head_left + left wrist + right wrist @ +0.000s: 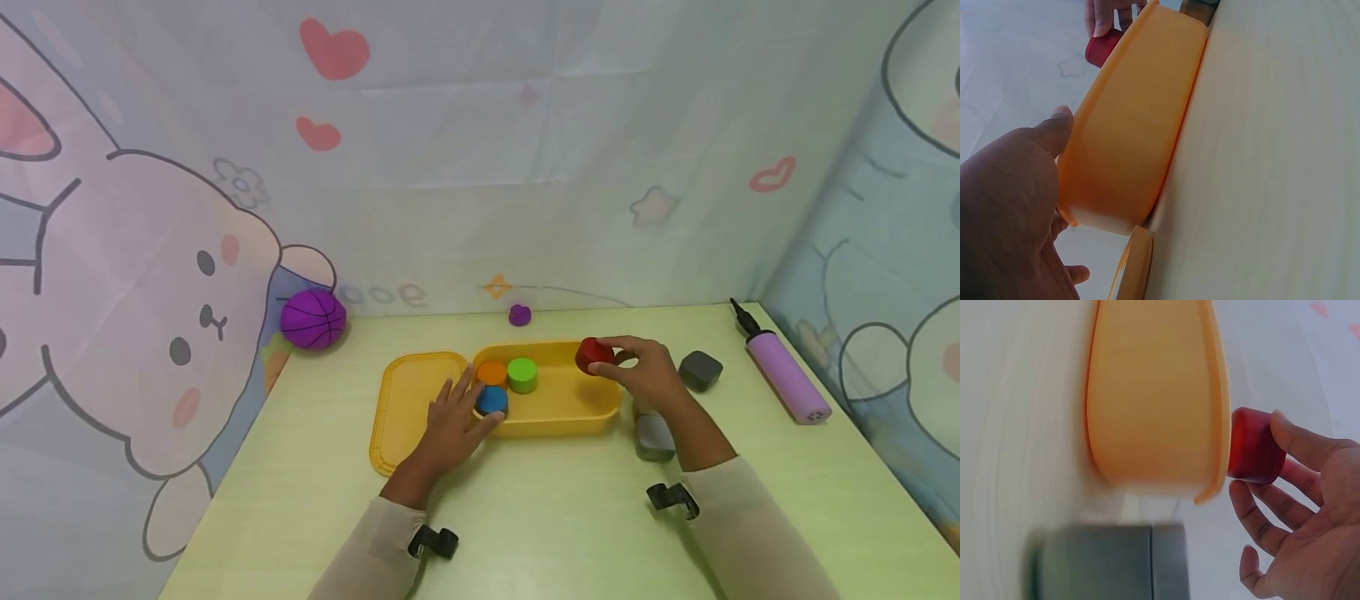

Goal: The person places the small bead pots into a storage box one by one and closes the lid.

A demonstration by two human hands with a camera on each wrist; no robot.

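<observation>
A yellow plastic box stands on the table with an orange cylinder, a green cylinder and a blue cylinder in its left part. Between thumb and fingers, my right hand pinches a red cylinder above the box's right end. The same red cylinder shows beside the rim in the right wrist view. My left hand touches the box's left end, fingers spread, with its thumb at the front rim. A yellow lid lies flat left of the box, partly hidden by that hand.
Two dark grey rounded blocks are right of the box, one partly behind the right wrist. A purple pump lies at the table's right edge. A purple ball and a small purple object are at the back.
</observation>
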